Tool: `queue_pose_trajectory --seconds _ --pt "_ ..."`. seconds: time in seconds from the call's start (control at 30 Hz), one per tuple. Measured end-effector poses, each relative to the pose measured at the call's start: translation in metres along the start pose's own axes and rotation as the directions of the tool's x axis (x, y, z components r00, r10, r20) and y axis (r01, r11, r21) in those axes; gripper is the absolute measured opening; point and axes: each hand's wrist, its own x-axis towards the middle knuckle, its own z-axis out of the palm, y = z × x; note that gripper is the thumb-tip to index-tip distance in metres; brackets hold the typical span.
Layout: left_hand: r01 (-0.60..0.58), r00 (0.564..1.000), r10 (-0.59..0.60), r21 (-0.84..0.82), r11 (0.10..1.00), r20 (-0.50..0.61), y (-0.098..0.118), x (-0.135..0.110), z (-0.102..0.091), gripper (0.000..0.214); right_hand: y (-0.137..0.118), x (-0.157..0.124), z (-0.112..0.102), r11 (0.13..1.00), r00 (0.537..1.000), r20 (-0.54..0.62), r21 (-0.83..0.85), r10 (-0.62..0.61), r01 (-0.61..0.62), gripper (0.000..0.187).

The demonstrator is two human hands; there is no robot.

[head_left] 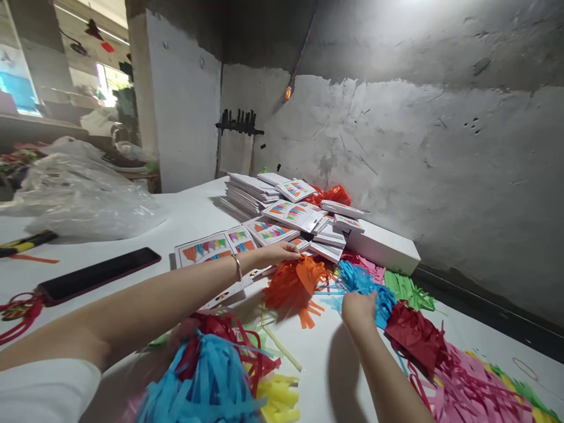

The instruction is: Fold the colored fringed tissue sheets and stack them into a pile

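My left hand (282, 252), wrist in a bangle, pinches the top of an orange paper tassel (296, 283), whose cut strips hang down over the white table. To the right, my right hand (360, 308) is closed at the near edge of a blue paper tassel (359, 277); its fingertips are partly hidden behind the hand. Beside that tassel lie a green tassel (408, 290) and a dark red tassel (416, 335). Under my left forearm, a bunch of blue tassels (211, 379) rests with red and yellow strips.
Printed flat boxes (291, 214) pile up at the back beside a long white box (383, 244) and red plastic (337, 194). Pink tassels (476, 382) lie front right. A phone (101, 273), a black-and-yellow tool (29, 243) and clear plastic bags (83, 188) are on the left.
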Motion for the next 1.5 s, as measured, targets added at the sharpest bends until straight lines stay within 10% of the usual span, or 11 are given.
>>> queue_pose_trajectory --seconds 0.3,0.53,0.7,0.93,1.13,1.27,1.5 --pt "-0.035 0.997 0.037 0.031 0.999 -0.064 0.018 -0.008 0.032 0.026 -0.063 -0.014 0.007 0.956 0.978 -0.110 0.218 -0.176 0.196 0.026" --pt "-0.210 0.924 0.272 0.238 0.948 -0.269 0.054 -0.048 0.051 0.026 -0.035 -0.026 -0.013 0.797 0.986 -0.167 0.593 -0.012 0.110 0.020" --pt "-0.362 0.921 0.386 0.246 0.899 -0.053 0.084 -0.077 0.078 0.035 -0.031 -0.055 -0.047 0.676 0.987 -0.161 0.727 -0.001 0.120 0.022" --pt "-0.368 0.922 0.387 0.267 0.890 -0.018 0.085 -0.087 0.104 0.010 -0.031 -0.093 -0.064 0.736 0.959 -0.280 0.657 0.036 0.164 0.001" --pt "-0.398 0.889 0.453 0.382 0.834 -0.062 0.080 -0.099 0.124 0.012 -0.028 -0.113 -0.062 0.750 0.933 -0.357 0.603 -0.051 0.272 0.028" --pt "-0.469 0.859 0.511 0.450 0.760 0.032 0.079 -0.107 0.132 0.016 -0.028 -0.112 -0.066 0.688 0.972 -0.189 0.687 -0.142 0.234 0.046" --pt "-0.490 0.837 0.541 0.544 0.681 0.076 0.068 -0.113 0.133 0.024 -0.024 -0.115 -0.074 0.677 0.980 0.045 0.730 -0.192 0.099 0.024"
